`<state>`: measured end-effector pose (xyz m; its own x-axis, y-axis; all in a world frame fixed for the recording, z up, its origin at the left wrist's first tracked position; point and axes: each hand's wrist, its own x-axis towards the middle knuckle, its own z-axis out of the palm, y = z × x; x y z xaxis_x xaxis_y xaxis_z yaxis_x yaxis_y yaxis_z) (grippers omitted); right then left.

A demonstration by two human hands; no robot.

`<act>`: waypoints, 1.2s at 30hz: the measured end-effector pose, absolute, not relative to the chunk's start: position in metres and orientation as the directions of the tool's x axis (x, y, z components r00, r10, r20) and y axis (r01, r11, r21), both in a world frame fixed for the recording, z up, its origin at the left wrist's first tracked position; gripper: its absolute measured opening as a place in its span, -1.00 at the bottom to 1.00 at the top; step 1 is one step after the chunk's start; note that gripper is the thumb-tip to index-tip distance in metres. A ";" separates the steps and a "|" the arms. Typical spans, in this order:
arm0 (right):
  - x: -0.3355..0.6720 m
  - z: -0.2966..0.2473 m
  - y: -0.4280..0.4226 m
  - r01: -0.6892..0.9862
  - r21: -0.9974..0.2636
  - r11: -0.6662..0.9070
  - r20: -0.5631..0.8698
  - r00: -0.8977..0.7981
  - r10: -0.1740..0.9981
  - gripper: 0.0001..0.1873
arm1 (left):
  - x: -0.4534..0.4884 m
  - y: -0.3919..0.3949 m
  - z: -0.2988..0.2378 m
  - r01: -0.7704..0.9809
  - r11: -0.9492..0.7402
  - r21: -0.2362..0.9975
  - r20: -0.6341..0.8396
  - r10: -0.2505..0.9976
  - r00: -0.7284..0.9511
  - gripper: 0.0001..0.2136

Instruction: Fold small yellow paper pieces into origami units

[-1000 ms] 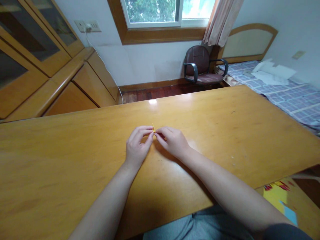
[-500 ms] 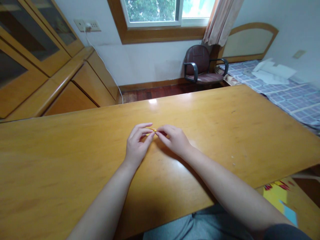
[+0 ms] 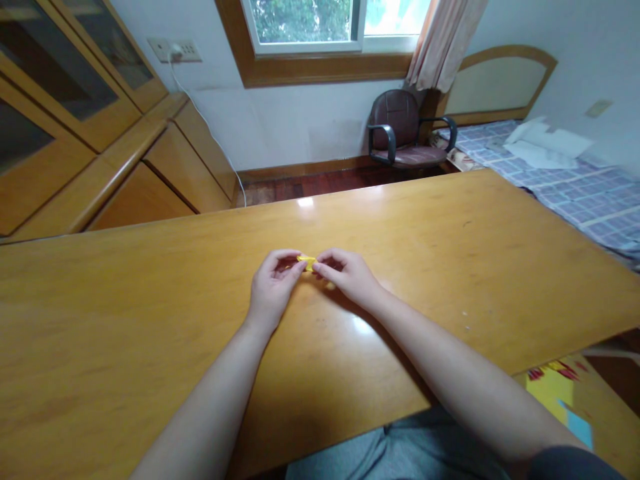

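"Where does the camera sit?"

"On the person's head, above the near side of the table [image 3: 125,320], looking forward and steeply down; the grey trousers [image 3: 345,457] show at the near edge."

"How near is it?"

"About arm's reach from the left hand [image 3: 274,287] and right hand [image 3: 347,277], near mid-view; the yellow piece [image 3: 308,264] between them looks too small to read clearly."

"And beyond?"

"It takes in the far window [image 3: 305,23], the cabinet [image 3: 175,160] far left and the bed [image 3: 575,187] far right."
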<state>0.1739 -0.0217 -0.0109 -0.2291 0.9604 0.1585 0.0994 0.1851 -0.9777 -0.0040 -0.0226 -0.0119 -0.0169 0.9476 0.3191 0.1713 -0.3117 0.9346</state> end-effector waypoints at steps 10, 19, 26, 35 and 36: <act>0.174 -0.008 -0.020 0.168 -0.947 0.272 0.237 -0.202 0.950 -0.89 | -0.002 -0.022 -0.013 0.090 -0.280 0.956 0.278 0.960 0.027 -0.74; 0.176 -0.006 -0.022 0.245 -0.896 0.372 0.327 -0.205 0.923 -0.91 | -0.006 -0.022 -0.008 0.096 -0.369 0.924 0.359 0.927 0.110 -0.87; 0.175 -0.002 -0.023 0.305 -0.823 0.478 0.409 -0.265 0.873 -0.94 | -0.007 -0.023 -0.003 0.212 -0.407 0.889 0.385 0.913 0.139 -0.91; 0.174 0.000 -0.024 0.308 -0.823 0.477 0.411 -0.256 0.875 -0.92 | -0.008 -0.025 -0.002 0.201 -0.390 0.899 0.377 0.921 0.102 -0.90; 0.174 0.000 -0.024 0.305 -0.823 0.480 0.414 -0.255 0.873 -0.92 | -0.008 -0.024 -0.002 0.200 -0.388 0.900 0.377 0.922 0.093 -0.90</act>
